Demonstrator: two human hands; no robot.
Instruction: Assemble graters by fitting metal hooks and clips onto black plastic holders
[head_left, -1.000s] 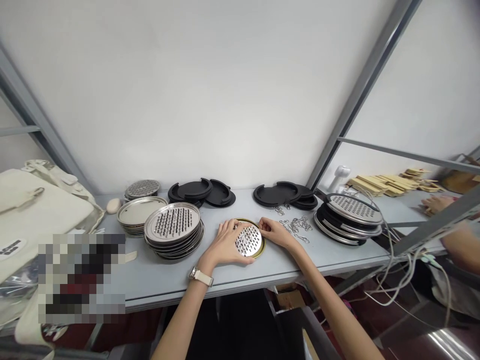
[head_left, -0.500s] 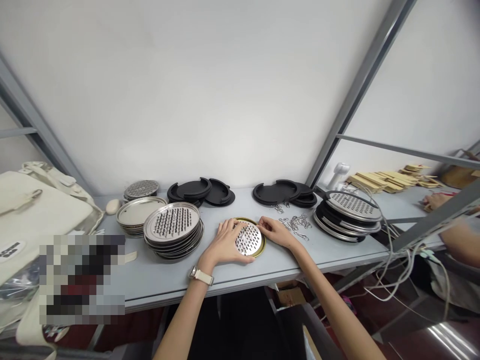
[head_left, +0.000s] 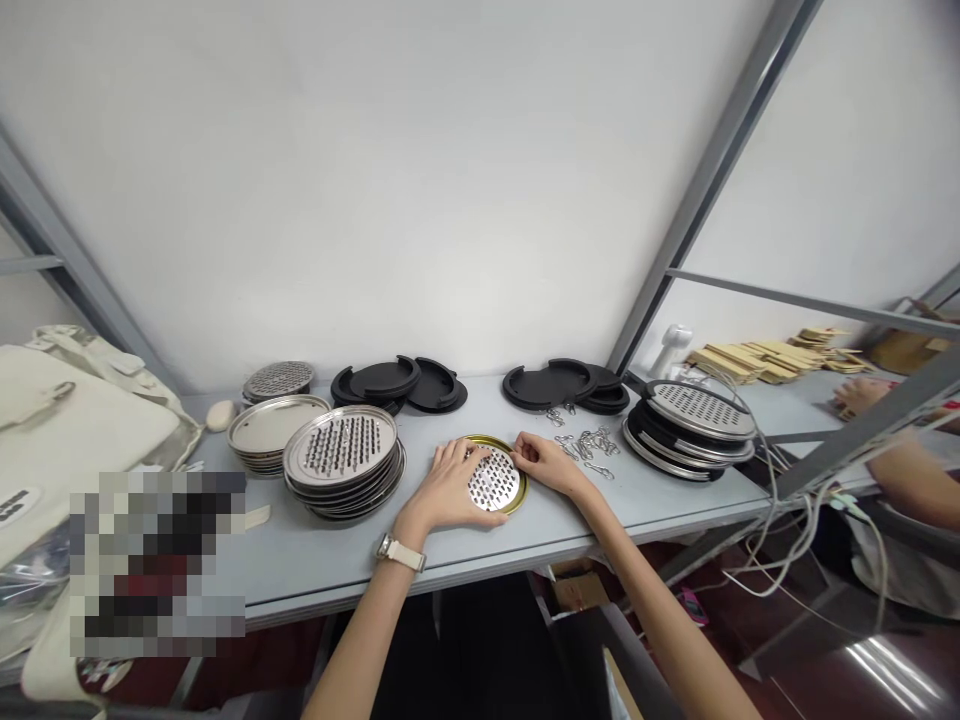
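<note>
A round metal grater disc [head_left: 493,482] with raised teeth lies on the table, with a gold-coloured round rim [head_left: 523,494] showing around it. My left hand [head_left: 448,490] spans its left side, fingers at the far edge and thumb at the near edge, gripping it. At the right edge of the rim, my right hand [head_left: 546,462] is closed in a pinch; what lies between its fingertips is hidden. Small metal clips [head_left: 596,441] lie loose just right of that hand. To the left stands a stack of grater discs [head_left: 341,450].
Plain metal discs [head_left: 277,425] are stacked at the left. Black round holders [head_left: 386,378] and more black holders [head_left: 551,384] lie along the wall. Assembled graters [head_left: 697,410] are piled right, beside a metal post [head_left: 697,190] and cables. Another person's hand [head_left: 862,395] shows far right.
The view has shifted slightly. My left hand keeps its place on the grater disc, and my right hand's fingers have shifted a little at the rim. The other person's arm has moved.
</note>
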